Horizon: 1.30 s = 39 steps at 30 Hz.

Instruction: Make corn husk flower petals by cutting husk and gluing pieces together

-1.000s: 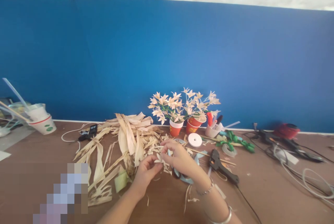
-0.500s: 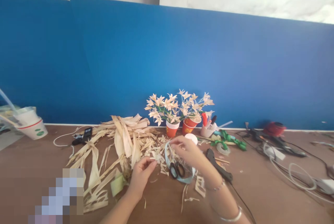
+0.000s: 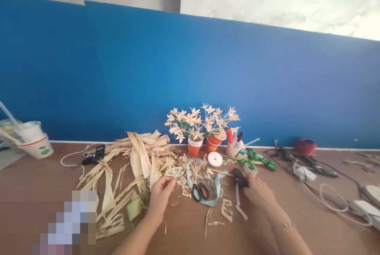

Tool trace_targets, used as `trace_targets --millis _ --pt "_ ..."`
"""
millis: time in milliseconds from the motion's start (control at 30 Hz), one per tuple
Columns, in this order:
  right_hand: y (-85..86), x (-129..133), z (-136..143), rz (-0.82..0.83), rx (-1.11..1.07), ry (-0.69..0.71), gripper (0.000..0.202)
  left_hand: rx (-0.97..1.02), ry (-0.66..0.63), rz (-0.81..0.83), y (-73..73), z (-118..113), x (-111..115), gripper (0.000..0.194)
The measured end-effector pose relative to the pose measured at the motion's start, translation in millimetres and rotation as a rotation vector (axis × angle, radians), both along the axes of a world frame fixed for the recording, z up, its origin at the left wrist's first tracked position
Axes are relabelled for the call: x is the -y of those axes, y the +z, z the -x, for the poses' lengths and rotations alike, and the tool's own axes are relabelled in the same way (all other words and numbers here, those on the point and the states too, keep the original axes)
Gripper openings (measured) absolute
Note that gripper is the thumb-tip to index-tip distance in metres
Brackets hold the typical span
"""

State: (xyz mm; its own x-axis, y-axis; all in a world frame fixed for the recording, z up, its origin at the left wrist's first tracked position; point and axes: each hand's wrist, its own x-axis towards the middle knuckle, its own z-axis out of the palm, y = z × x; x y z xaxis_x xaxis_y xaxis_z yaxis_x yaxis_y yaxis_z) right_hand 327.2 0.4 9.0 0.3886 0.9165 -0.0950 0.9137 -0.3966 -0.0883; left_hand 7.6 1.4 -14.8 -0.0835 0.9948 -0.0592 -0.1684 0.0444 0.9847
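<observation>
Head view: the thumb and forefinger of the left hand point(image 3: 162, 193) are pressed together beside a heap of pale, dry husk strips point(image 3: 145, 156); whether a small piece is pinched there cannot be told. By the right hand point(image 3: 260, 188), with its fingers closed about the handle, a black plastic glue gun point(image 3: 238, 177) is held. The room between the hands is partly taken by black-handled scissors point(image 3: 200, 191) and a looped light-blue ribbon point(image 3: 218, 185). Nearer, between the forearms, the brown table point(image 3: 184, 233) is seen; its far edge is bordered by an upright blue panel point(image 3: 148, 69).
</observation>
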Motion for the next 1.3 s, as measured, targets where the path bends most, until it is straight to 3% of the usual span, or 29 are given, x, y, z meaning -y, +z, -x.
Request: trace_targets --millis 167,300,367,433,567,633,867,1300 --pt "11.4 -3 -12 -0.149 -0.172 -0.018 0.044 -0.015 0.021 -0.021 0.9 0 -1 0.035" --pt "20.3 -5 5 -0.289 -0.264 -0.001 0.033 -0.067 0.07 -0.082 3.3 0 -1 0.029" --pt "24.7 -4 28 -0.413 -0.374 0.143 0.028 -0.092 0.086 -0.105 3.3 0 -1 0.027" --pt "29.0 0 58 -0.49 -0.485 0.395 0.027 -0.112 0.1 -0.12 1.8 1 -1 0.026" --pt "30.7 9 119 -0.446 -0.528 0.775 0.013 -0.153 0.103 -0.145 -4.4 2 -2 0.026" --pt "25.5 11 140 -0.43 -0.51 0.863 0.006 -0.175 0.098 -0.153 -6.9 3 -2 0.026" --pt "4.6 8 157 -0.415 -0.454 0.821 0.008 -0.229 0.109 -0.158 -7.3 5 -3 0.023" --pt "-4.3 4 157 -0.423 -0.424 0.815 0.009 -0.277 0.121 -0.193 -5.2 4 0 0.024"
